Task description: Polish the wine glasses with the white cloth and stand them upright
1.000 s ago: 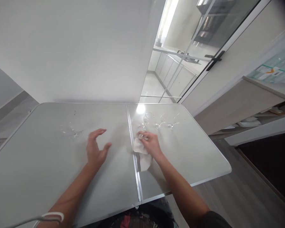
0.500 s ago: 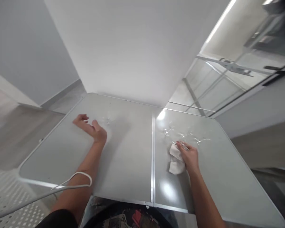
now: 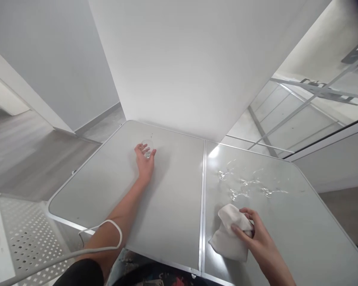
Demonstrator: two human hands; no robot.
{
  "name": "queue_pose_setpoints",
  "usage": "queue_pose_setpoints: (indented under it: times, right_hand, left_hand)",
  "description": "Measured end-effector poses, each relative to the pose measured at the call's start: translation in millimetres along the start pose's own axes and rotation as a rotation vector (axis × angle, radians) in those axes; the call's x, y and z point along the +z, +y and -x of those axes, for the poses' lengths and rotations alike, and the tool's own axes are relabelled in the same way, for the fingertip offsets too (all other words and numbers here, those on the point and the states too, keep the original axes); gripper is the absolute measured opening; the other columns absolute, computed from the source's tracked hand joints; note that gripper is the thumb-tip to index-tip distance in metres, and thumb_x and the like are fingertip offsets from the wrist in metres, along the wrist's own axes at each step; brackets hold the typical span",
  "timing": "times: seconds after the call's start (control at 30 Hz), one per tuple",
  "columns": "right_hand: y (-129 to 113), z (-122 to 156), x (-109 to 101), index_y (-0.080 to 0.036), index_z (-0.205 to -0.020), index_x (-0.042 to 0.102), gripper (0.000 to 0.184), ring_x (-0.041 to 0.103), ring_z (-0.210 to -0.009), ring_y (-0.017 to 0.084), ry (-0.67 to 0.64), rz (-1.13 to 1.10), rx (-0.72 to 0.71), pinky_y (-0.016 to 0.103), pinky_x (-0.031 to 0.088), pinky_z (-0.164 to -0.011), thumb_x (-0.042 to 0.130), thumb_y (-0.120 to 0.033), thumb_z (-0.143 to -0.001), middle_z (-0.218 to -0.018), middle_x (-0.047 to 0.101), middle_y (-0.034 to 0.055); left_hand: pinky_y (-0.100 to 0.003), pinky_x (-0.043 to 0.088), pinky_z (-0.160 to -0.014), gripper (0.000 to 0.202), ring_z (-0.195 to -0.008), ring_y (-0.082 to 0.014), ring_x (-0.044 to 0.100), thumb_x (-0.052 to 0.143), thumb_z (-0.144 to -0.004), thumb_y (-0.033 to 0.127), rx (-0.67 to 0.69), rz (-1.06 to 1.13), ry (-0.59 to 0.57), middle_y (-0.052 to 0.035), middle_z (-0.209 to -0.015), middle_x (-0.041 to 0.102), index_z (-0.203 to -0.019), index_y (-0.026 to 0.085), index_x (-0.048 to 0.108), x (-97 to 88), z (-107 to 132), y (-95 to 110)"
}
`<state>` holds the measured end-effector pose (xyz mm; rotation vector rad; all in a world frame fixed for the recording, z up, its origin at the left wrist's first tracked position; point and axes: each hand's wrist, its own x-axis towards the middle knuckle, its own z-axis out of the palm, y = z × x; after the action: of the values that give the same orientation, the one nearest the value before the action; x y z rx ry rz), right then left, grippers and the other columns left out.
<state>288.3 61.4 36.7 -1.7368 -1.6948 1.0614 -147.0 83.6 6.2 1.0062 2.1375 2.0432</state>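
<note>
While the left hand [image 3: 144, 155] stretches to the far part of the table [image 3: 107, 186], its fingers curl loosely around a small clear glass [image 3: 147, 145] that lies there; whether the grip is closed tight cannot be told. The right hand [image 3: 253, 234] sits near the front edge on the other side of the table's metal seam [image 3: 201, 206], fingers clamped on a crumpled white cloth [image 3: 229, 234] that rests on the surface. Just beyond the cloth, several clear stemmed glasses [image 3: 244, 186] lie on their sides, apart from both hands. A white cord [image 3: 107, 238] loops over the left forearm.
</note>
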Motion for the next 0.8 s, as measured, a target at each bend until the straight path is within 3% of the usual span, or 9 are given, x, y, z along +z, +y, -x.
queue_pose_setpoints:
  times: [0.1, 0.2, 0.27, 0.33, 0.4, 0.5, 0.67, 0.73, 0.8]
  right_hand:
    - [-26, -7, 19, -0.022, -0.114, 0.066, 0.056, 0.066, -0.078, 0.025, -0.028, -0.31, 0.145, 0.032, 0.051, -0.062, 0.075, -0.058, -0.073, -0.09, 0.07, 0.0056]
    - [-56, -27, 50, -0.018, -0.111, 0.07, 0.058, 0.067, -0.082, 0.026, 0.072, -0.724, 0.246, 0.033, 0.053, -0.064, 0.081, -0.056, -0.07, -0.096, 0.074, 0.0091]
    - [-76, -44, 69, -0.019, -0.107, 0.073, 0.047, 0.066, -0.086, 0.022, -0.093, -0.87, 0.167, 0.03, 0.053, -0.069, 0.079, -0.055, -0.076, -0.101, 0.074, 0.008]
    - [-91, -61, 85, -0.02, -0.099, 0.074, 0.044, 0.066, -0.084, 0.019, -0.169, -0.949, 0.157, 0.027, 0.052, -0.067, 0.074, -0.06, -0.08, -0.098, 0.074, 0.0061]
    - [-101, -75, 97, -0.021, -0.095, 0.074, 0.043, 0.065, -0.083, 0.018, -0.169, -1.001, 0.217, 0.026, 0.051, -0.065, 0.072, -0.062, -0.082, -0.096, 0.074, 0.0039]
    - [-106, -86, 112, -0.022, -0.095, 0.074, 0.035, 0.068, -0.092, 0.019, -0.118, -1.084, 0.295, 0.026, 0.053, -0.07, 0.075, -0.054, -0.081, -0.102, 0.075, 0.0028]
    - [-106, -87, 121, -0.023, -0.097, 0.072, 0.03, 0.068, -0.099, 0.022, -0.135, -1.148, 0.344, 0.03, 0.056, -0.076, 0.074, -0.049, -0.083, -0.105, 0.076, 0.0036]
    - [-106, -85, 120, -0.024, -0.1, 0.071, 0.032, 0.067, -0.102, 0.022, -0.076, -1.171, 0.247, 0.032, 0.056, -0.081, 0.07, -0.052, -0.085, -0.107, 0.075, 0.003]
    - [-105, -79, 119, -0.024, -0.105, 0.07, 0.038, 0.065, -0.107, 0.023, -0.031, -1.113, 0.037, 0.034, 0.054, -0.087, 0.063, -0.058, -0.09, -0.112, 0.073, 0.0037]
  left_hand:
    - [-0.04, 0.054, -0.091, 0.058, -0.096, -0.0203, 0.069, 0.07, -0.087, 0.042, 0.047, 0.072, -0.136, -0.0127, -0.127, 0.063, -0.134, 0.025, 0.042, 2.6, 7, 12]
    - [-0.036, 0.055, -0.086, 0.059, -0.087, -0.0173, 0.069, 0.077, -0.08, 0.042, 0.042, 0.194, -0.494, -0.0094, -0.118, 0.067, -0.129, 0.024, 0.049, 7.1, 20, 27]
    - [-0.033, 0.055, -0.081, 0.057, -0.085, -0.0169, 0.068, 0.078, -0.08, 0.043, -0.033, 0.3, -0.76, -0.009, -0.114, 0.068, -0.127, 0.023, 0.053, 10.1, 29, 34]
    - [-0.03, 0.055, -0.075, 0.054, -0.083, -0.0164, 0.067, 0.076, -0.082, 0.045, -0.123, 0.384, -0.94, -0.0093, -0.111, 0.068, -0.126, 0.022, 0.055, 12.0, 34, 39]
    - [-0.028, 0.053, -0.069, 0.051, -0.076, -0.0144, 0.065, 0.071, -0.086, 0.048, -0.188, 0.431, -1.012, -0.0091, -0.108, 0.067, -0.126, 0.021, 0.055, 12.2, 34, 41]
    - [-0.026, 0.05, -0.064, 0.049, -0.07, -0.0119, 0.061, 0.069, -0.087, 0.05, -0.226, 0.422, -1.026, -0.0086, -0.105, 0.067, -0.124, 0.02, 0.057, 8.7, 28, 45]
    - [-0.026, 0.05, -0.065, 0.051, -0.075, -0.0145, 0.06, 0.072, -0.084, 0.05, -0.248, 0.345, -1.08, -0.0085, -0.103, 0.068, -0.122, 0.019, 0.061, -0.8, 18, 52]
    - [-0.026, 0.049, -0.066, 0.054, -0.076, -0.0149, 0.059, 0.075, -0.081, 0.049, -0.233, 0.278, -1.151, -0.0082, -0.102, 0.069, -0.124, 0.02, 0.063, -1.6, 18, 54]
    - [-0.026, 0.048, -0.067, 0.058, -0.074, -0.014, 0.057, 0.079, -0.076, 0.047, -0.182, 0.178, -1.178, -0.007, -0.103, 0.071, -0.126, 0.021, 0.065, 0.0, 23, 56]
